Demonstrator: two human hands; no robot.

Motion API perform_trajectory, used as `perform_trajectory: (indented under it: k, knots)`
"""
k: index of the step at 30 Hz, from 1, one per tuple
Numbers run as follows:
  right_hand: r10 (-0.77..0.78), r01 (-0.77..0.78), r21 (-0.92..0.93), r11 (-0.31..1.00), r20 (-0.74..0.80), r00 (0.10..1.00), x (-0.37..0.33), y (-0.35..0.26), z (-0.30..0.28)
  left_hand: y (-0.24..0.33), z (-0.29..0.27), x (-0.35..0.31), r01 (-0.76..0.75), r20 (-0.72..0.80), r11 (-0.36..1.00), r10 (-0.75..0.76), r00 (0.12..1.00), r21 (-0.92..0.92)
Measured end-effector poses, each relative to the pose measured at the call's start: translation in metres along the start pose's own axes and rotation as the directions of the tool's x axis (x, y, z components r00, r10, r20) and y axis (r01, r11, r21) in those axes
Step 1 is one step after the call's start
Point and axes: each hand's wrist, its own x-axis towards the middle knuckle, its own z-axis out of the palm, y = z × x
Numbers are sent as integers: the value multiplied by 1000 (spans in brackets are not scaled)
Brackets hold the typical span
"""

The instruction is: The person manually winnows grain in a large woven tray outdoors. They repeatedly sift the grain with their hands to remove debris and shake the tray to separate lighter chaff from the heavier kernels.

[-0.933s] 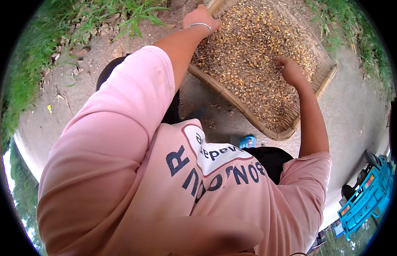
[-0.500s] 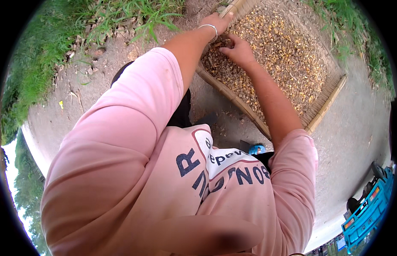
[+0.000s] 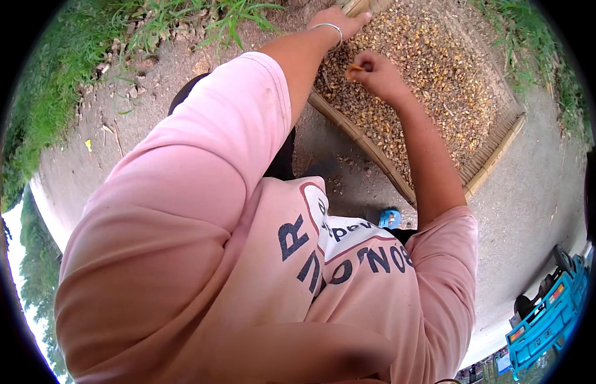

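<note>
A shallow woven bamboo tray (image 3: 360, 142) with a raised rim lies in front of me, spread with yellow and brown kernel-like bits (image 3: 432, 83). At its upper left corner my left hand (image 3: 336, 27), a pale bracelet at the wrist, is closed around the rim; some fingers are hidden behind it. Over the left part of the bits, my right hand (image 3: 381, 78) pinches a small, flat, orange-brown piece (image 3: 355, 68) between thumb and fingers. Whether this is a husk or a leaf I cannot tell.
Grass (image 3: 61, 96) borders the concrete ground on the left, with more grass (image 3: 528, 45) at the upper right. A blue shoe (image 3: 390, 219) shows below the tray. A blue cargo vehicle (image 3: 547, 313) stands at the lower right.
My right hand has lifted from the bits near the left rim and moved slightly right, with the orange-brown piece now showing in its fingers. The left hand stays at the tray's rim.
</note>
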Motion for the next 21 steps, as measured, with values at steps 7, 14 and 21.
perform_trajectory:
  k: [7, 14, 21]
  knots:
    - [-18, 27, -47, 999, 190, 982, -5, -12, 37, -3, 7, 3, -121, -20, 992, 122, 992, 23]
    - [-38, 37, 34, 999, 23, 999, -13, -10, 6, -8, 4, 2, -13, -13, 995, 14, 1000, 98]
    - [-123, 130, 59, 990, -107, 987, 8, 7, 21, -3, 3, 0, -148, -35, 987, 145, 989, -71]
